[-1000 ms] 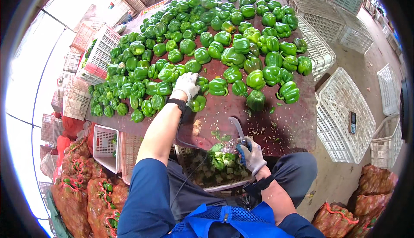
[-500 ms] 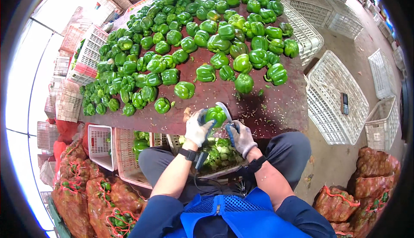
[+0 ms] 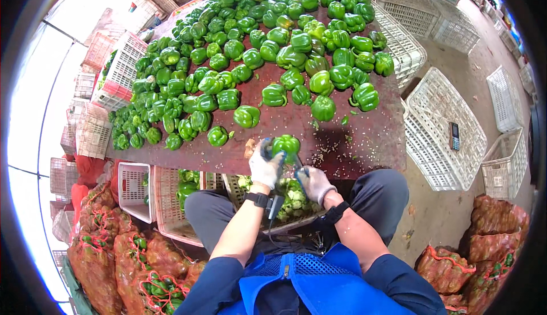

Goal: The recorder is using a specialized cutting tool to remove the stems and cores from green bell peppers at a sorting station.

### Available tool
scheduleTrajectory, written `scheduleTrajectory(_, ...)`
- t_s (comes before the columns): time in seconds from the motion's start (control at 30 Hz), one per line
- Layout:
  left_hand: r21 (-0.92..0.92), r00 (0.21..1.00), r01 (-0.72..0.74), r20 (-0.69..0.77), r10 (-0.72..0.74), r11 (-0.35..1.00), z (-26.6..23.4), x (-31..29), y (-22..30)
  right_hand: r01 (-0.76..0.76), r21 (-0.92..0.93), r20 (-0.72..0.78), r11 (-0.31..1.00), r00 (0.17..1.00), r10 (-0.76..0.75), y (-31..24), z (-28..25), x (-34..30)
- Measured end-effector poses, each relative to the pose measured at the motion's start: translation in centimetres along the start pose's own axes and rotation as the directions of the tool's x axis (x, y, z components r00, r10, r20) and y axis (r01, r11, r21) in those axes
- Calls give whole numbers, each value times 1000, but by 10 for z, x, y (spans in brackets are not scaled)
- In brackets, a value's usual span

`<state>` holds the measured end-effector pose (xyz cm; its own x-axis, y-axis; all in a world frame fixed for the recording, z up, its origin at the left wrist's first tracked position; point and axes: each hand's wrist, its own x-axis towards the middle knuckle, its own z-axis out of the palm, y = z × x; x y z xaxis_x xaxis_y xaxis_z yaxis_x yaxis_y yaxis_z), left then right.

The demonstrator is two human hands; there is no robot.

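My left hand (image 3: 266,164), in a whitish glove with dark fingertips, grips a green bell pepper (image 3: 285,144) over the near edge of the dark red table (image 3: 373,149). Close to its right, my gloved right hand (image 3: 316,184) is closed round a knife (image 3: 299,161); the pepper and fingers hide most of the blade. Many whole green bell peppers (image 3: 211,82) cover the far and left parts of the table. Pale seeds and green scraps are scattered to the right of my hands. Below them, between my knees, pale green trimmings (image 3: 294,202) fill a crate.
A white plastic crate (image 3: 439,122) with a mobile phone (image 3: 454,136) on it stands right of the table. More crates (image 3: 135,192) stand at the left and far right. Red mesh sacks of peppers (image 3: 97,252) lean at the lower left, and others (image 3: 444,272) at the lower right.
My left hand and the pepper have moved slightly up, away from me, and the pepper has turned. The knife's pale blade, plainly seen beside the pepper before, is now mostly hidden.
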<state>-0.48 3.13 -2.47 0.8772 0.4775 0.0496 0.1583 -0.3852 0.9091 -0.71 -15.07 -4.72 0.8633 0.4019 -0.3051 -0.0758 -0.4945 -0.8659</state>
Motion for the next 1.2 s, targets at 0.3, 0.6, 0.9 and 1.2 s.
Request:
scheduleTrajectory(0.3,-423,973,230,71,-221,877,-24,5,2,-11,347,-35,938,999,24,-16,-33,-22)
scheduleTrajectory(0.6,-268,837,351,520,-172,897,-40,-39,92,150,619,-12,771,983,-182,-22,-34,-5)
scheduleTrajectory(0.9,-367,836,425,509,-204,828,-29,-52,71,-113,872,184,477,977,-105,-30,-53,-20)
scheduleTrajectory(1.2,-614,846,493,504,-175,616,-35,-60,74,-248,890,285,382,958,-41,-54,-64,-31)
